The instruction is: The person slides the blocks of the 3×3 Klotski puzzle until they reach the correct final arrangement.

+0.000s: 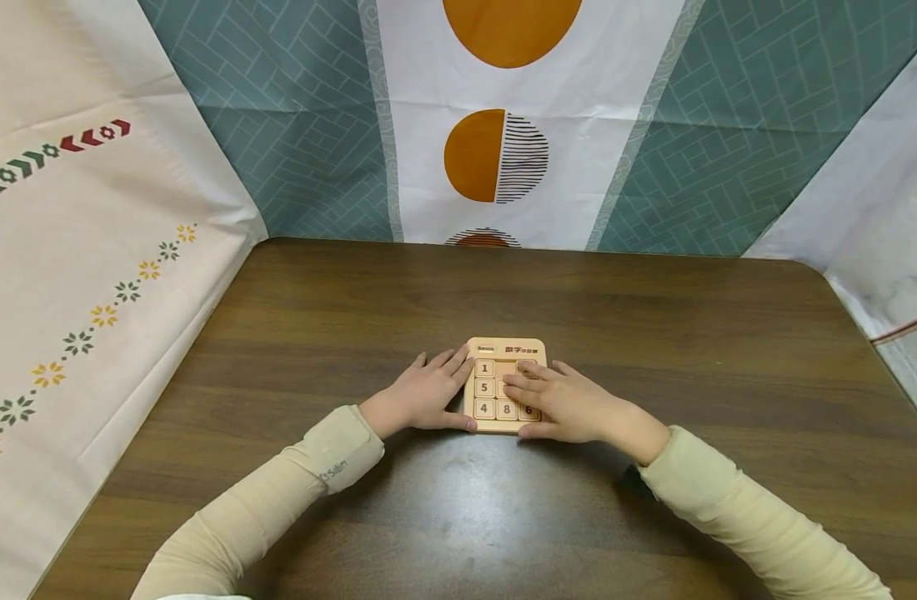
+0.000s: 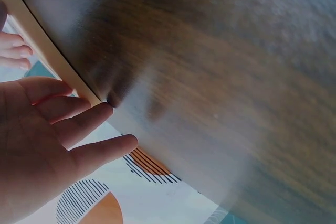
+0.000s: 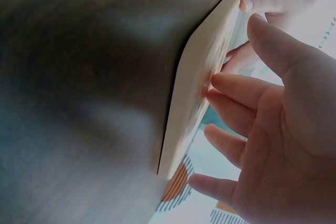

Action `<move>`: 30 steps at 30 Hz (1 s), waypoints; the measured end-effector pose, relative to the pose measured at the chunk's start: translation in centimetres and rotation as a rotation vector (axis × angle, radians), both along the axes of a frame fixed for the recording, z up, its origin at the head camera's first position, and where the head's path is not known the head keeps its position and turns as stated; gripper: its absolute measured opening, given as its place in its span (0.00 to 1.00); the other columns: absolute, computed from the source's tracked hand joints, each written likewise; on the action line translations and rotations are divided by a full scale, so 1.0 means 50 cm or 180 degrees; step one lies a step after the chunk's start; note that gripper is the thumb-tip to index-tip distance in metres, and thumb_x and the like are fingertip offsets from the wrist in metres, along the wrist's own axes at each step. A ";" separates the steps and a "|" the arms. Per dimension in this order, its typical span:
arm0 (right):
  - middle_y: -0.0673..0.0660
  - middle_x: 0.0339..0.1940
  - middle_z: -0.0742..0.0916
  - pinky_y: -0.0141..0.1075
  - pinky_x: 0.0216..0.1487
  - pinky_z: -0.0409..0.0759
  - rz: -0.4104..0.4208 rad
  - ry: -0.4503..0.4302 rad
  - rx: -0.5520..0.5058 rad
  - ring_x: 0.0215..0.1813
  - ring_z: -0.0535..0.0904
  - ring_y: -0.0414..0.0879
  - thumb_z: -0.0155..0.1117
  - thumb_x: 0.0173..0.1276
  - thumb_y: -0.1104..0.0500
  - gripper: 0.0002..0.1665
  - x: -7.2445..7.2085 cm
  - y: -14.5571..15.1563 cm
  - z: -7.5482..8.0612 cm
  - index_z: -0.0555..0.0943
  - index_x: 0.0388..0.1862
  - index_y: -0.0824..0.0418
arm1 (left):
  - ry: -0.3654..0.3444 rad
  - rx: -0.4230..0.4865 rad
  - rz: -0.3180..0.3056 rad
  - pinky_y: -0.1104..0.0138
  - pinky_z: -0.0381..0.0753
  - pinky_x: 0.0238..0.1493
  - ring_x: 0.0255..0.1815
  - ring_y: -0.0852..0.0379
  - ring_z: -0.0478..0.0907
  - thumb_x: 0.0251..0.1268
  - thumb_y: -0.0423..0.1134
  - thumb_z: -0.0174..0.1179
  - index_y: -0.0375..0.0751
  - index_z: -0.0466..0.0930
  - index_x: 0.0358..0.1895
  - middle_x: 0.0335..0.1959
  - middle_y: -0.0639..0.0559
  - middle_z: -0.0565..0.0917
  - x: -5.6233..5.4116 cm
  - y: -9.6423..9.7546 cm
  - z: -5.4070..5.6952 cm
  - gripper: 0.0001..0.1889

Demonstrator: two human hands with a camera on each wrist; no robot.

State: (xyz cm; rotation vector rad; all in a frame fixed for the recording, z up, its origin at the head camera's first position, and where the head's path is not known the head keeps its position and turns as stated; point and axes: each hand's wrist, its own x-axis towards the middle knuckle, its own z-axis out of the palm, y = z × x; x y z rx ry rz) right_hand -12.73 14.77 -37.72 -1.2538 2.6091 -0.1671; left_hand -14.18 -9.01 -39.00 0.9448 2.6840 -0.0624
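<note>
A wooden number sliding puzzle (image 1: pixel 496 426) lies flat on the table, with number tiles such as 1, 5, 4, 8 and 6 showing. An unfilled slot shows in its top row, right of the 1 tile (image 1: pixel 484 368). My left hand (image 1: pixel 427 395) is spread along the puzzle's left side, fingertips at its edge and thumb at the lower left corner. Over the right part lies my right hand (image 1: pixel 571 404), its extended fingers reaching onto the tiles and covering some. Its thumb is by the lower right edge. In the right wrist view these fingertips meet the puzzle's top face.
The brown wooden table (image 1: pixel 338 300) stretches around the puzzle. Behind it hangs a patterned cloth (image 1: pixel 428 150) with orange circles. A white cloth (image 1: pixel 128 350) with flower motifs borders the left side. A small dark object (image 1: pixel 638 482) shows beside the right sleeve.
</note>
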 end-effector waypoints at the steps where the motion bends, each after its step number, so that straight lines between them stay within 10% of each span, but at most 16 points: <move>1: 0.56 0.68 0.67 0.62 0.60 0.54 -0.0012 0.0018 -0.0008 0.70 0.53 0.55 0.55 0.63 0.40 0.39 -0.001 0.002 0.001 0.65 0.67 0.60 | 0.0007 -0.0005 -0.0006 0.45 0.58 0.60 0.69 0.46 0.52 0.51 0.72 0.48 0.37 0.50 0.71 0.72 0.43 0.47 0.000 0.000 0.000 0.51; 30: 0.57 0.67 0.68 0.62 0.59 0.56 -0.0272 0.0177 0.0059 0.70 0.54 0.56 0.55 0.64 0.41 0.37 -0.019 0.043 -0.004 0.67 0.65 0.62 | -0.0015 0.0035 -0.0002 0.45 0.56 0.61 0.69 0.45 0.51 0.51 0.72 0.49 0.37 0.50 0.71 0.72 0.43 0.47 0.000 0.000 -0.001 0.51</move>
